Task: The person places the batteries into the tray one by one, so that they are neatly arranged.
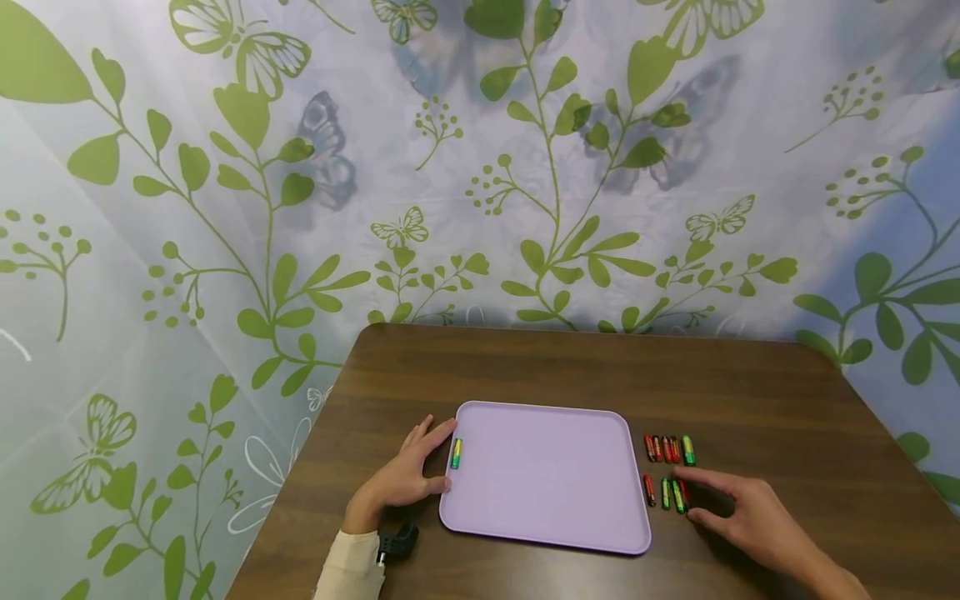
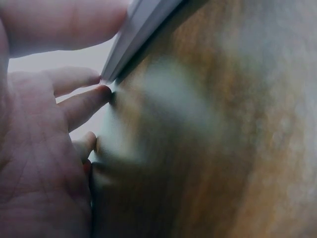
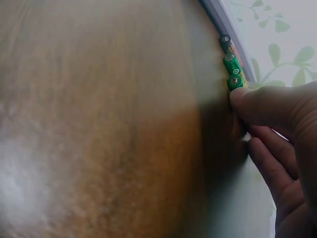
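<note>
A lilac tray (image 1: 547, 479) lies on the table, with one green battery (image 1: 456, 453) inside by its left edge. My left hand (image 1: 405, 473) rests at the tray's left side, fingers spread and touching the rim. To the right of the tray lie two rows of red and green batteries. My right hand (image 1: 757, 512) is at the right end of the nearer row, thumb and forefinger around a red battery (image 1: 684, 490) beside a green battery (image 1: 678, 497). In the right wrist view the thumb covers that end, next to a green battery (image 3: 234, 82).
The back row holds several red batteries (image 1: 650, 448) and a green battery (image 1: 688, 451). Brown wooden table (image 1: 570, 362) surrounds the tray. Behind it hangs a cloth (image 1: 450, 167) printed with leaves and butterflies. A black band (image 1: 399, 542) is at the left wrist.
</note>
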{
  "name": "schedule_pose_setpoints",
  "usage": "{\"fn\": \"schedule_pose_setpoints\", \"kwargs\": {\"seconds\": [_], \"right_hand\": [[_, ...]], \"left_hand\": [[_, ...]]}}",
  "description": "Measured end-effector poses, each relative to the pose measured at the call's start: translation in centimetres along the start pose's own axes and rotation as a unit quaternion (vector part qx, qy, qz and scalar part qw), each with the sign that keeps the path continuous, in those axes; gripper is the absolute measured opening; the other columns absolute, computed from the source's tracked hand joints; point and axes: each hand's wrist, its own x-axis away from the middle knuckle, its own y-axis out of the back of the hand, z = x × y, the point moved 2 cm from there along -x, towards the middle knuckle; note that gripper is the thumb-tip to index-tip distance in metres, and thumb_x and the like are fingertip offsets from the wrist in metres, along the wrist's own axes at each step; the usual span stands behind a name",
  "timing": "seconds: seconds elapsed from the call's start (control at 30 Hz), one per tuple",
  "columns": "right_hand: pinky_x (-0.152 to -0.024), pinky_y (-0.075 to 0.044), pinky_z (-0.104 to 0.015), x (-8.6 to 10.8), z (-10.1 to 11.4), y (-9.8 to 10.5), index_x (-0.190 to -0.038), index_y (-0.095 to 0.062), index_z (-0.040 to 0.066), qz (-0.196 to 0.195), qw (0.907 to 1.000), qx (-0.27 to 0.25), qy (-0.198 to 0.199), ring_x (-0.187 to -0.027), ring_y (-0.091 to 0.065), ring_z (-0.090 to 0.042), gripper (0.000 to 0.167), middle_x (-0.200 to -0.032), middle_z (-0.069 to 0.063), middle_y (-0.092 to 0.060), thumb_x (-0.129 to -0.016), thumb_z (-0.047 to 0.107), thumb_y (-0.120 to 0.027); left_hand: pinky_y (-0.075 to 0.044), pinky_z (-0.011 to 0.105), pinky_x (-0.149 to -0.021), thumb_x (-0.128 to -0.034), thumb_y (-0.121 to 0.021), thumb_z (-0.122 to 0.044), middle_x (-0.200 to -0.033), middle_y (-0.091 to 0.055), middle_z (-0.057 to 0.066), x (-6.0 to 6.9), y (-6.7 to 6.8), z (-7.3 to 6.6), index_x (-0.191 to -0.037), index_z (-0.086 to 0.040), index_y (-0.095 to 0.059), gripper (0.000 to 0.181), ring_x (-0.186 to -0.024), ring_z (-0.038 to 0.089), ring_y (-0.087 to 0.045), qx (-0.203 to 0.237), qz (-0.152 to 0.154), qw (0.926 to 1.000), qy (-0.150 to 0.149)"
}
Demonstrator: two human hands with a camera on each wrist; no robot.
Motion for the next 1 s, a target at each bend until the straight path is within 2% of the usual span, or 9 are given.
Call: {"fn": "schedule_pose_setpoints", "kwargs": {"seconds": [0.1,0.23,0.3,0.4,0.57,0.63,0.8,0.9,1.0], "right_hand": [[-0.081,-0.062,-0.023,0.1,-0.1,0.0,-0.130,-0.081,0.026,0.000,1.0000,0.006,-0.004,-0.111,-0.073,-0.003,0.063,-0.120,0.001,-0.084,-0.071,0.020,-0.103],[-0.079,-0.063,-0.025,0.3,-0.1,0.2,-0.129,-0.081,0.027,-0.001,0.9999,0.012,-0.011,-0.109,-0.074,-0.003,0.062,-0.119,0.000,-0.084,-0.071,0.020,-0.103],[-0.079,-0.062,-0.023,0.3,0.0,0.4,-0.128,-0.081,0.028,0.000,0.9998,0.010,-0.016,-0.109,-0.073,-0.002,0.061,-0.119,0.000,-0.084,-0.072,0.020,-0.103],[-0.081,-0.057,-0.012,-0.1,0.5,0.9,-0.128,-0.082,0.026,-0.005,1.0000,0.004,-0.006,-0.108,-0.074,0.000,0.060,-0.117,-0.001,-0.084,-0.072,0.017,-0.102],[-0.087,-0.047,0.001,-1.4,2.0,1.6,-0.126,-0.082,0.022,-0.038,0.9981,0.011,0.047,-0.105,-0.076,-0.002,0.064,-0.114,0.001,-0.085,-0.067,0.010,-0.103],[-0.088,-0.047,0.000,-2.2,2.7,1.8,-0.127,-0.082,0.023,-0.045,0.9968,0.013,0.064,-0.105,-0.077,-0.003,0.066,-0.115,0.003,-0.085,-0.067,0.008,-0.102],[-0.087,-0.050,-0.002,-3.9,4.4,1.5,-0.129,-0.081,0.023,-0.042,0.9947,-0.008,0.094,-0.101,-0.080,-0.007,0.065,-0.116,0.005,-0.084,-0.070,0.007,-0.101],[-0.085,-0.052,-0.004,-5.0,5.3,0.9,-0.131,-0.080,0.024,-0.035,0.9943,-0.038,0.093,-0.098,-0.080,-0.007,0.064,-0.115,0.006,-0.084,-0.072,0.006,-0.101],[-0.080,-0.053,-0.006,-6.2,6.3,0.3,-0.131,-0.080,0.023,-0.034,0.9939,-0.058,0.087,-0.094,-0.078,-0.004,0.063,-0.115,0.005,-0.084,-0.074,0.005,-0.099]], "left_hand": [[-0.012,0.094,-0.115,-0.0940,-0.080,-0.035,-0.177,-0.040,0.009,0.1,0.2,-0.8,-0.171,-0.018,-0.039,0.089,-0.168,0.052,-0.009,0.003,0.001,1.0000,0.000],[-0.008,0.093,-0.117,-0.0910,-0.081,-0.027,-0.177,-0.038,0.016,0.2,0.7,-2.4,-0.170,-0.010,-0.039,0.091,-0.166,0.057,-0.008,0.014,0.013,0.9994,0.028],[-0.008,0.092,-0.118,-0.0908,-0.081,-0.026,-0.176,-0.038,0.018,0.1,0.7,-2.5,-0.170,-0.008,-0.039,0.091,-0.166,0.058,-0.009,0.011,0.016,0.9994,0.030],[-0.006,0.089,-0.122,-0.0915,-0.082,-0.028,-0.176,-0.039,0.017,0.0,0.6,-2.1,-0.170,-0.009,-0.039,0.091,-0.167,0.057,-0.007,0.014,0.013,0.9992,0.034],[-0.006,0.091,-0.119,-0.0922,-0.082,-0.036,-0.176,-0.040,0.013,0.0,0.3,-1.2,-0.170,-0.014,-0.040,0.091,-0.167,0.054,-0.008,0.017,0.000,0.9998,0.011],[-0.007,0.092,-0.117,-0.0921,-0.082,-0.038,-0.176,-0.041,0.011,0.0,0.3,-0.9,-0.170,-0.016,-0.041,0.091,-0.168,0.053,-0.009,0.017,-0.004,0.9998,0.003],[-0.009,0.093,-0.117,-0.0916,-0.082,-0.042,-0.177,-0.040,0.007,0.0,0.0,0.2,-0.171,-0.021,-0.040,0.092,-0.168,0.051,-0.009,0.010,-0.004,0.9999,0.006],[-0.011,0.095,-0.113,-0.0913,-0.082,-0.042,-0.177,-0.040,0.008,-0.1,-0.3,0.9,-0.171,-0.022,-0.040,0.093,-0.167,0.053,-0.010,0.007,-0.006,1.0000,0.003],[-0.013,0.095,-0.114,-0.0908,-0.083,-0.043,-0.178,-0.039,0.003,-0.2,-0.6,1.8,-0.172,-0.029,-0.039,0.093,-0.168,0.051,-0.010,0.004,-0.008,0.9999,0.007]]}}
